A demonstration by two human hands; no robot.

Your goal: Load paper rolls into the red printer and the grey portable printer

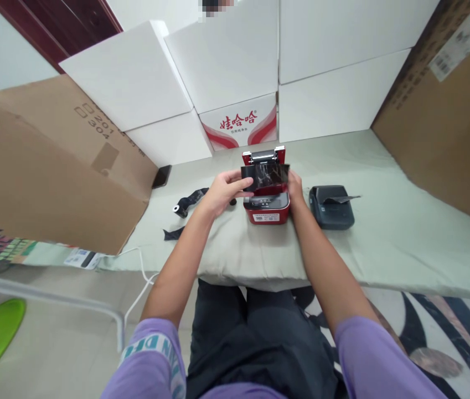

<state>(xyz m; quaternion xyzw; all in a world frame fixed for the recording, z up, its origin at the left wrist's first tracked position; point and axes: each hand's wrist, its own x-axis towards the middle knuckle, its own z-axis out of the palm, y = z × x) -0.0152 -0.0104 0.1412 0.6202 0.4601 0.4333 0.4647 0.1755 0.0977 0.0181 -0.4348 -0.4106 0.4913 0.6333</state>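
A small red printer (267,217) with a dark front panel stands on the cloth-covered table, its lid raised at the back. Over its opening stretches a shiny black ribbon (266,176), like printer transfer film. My left hand (223,193) grips the ribbon's left end, thumb in front. At the right end, beside the printer, my right hand (295,187) is closed on the ribbon's edge, its fingertips partly hidden. Left of my left hand lies a loose spool of black ribbon (181,207) with a white core, near a scrap of black film (173,234).
A dark grey printer (331,208) with a strip sticking out sits to the right. White boxes (235,66) line the back; brown cardboard (52,166) flanks the left, and a brown carton (450,122) the right. A phone-like black slab (161,176) lies at the left.
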